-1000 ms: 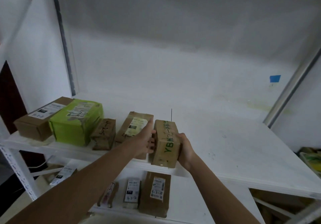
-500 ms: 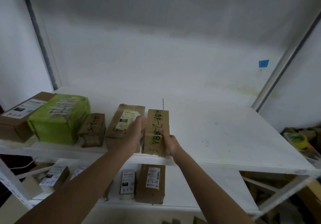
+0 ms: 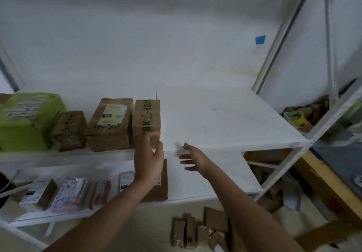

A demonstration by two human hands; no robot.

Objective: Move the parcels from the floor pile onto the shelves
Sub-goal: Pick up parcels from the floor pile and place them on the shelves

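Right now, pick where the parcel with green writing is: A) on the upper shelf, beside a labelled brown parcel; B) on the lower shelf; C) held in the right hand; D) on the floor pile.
A: the parcel with green writing stands on the upper shelf, beside the labelled parcel.

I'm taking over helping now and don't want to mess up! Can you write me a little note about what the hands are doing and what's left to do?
Left hand: open, fingers up at the front of the green-lettered parcel; too blurred to tell if they touch it.
Right hand: open, holding nothing, apart from the parcel.
Done: that parcel stands on the upper shelf, at the right end of the row, beside the labelled brown parcel. Other parcels lie on the lower shelf.
Left: parcels remain in the floor pile. Pick one up and shelve it.
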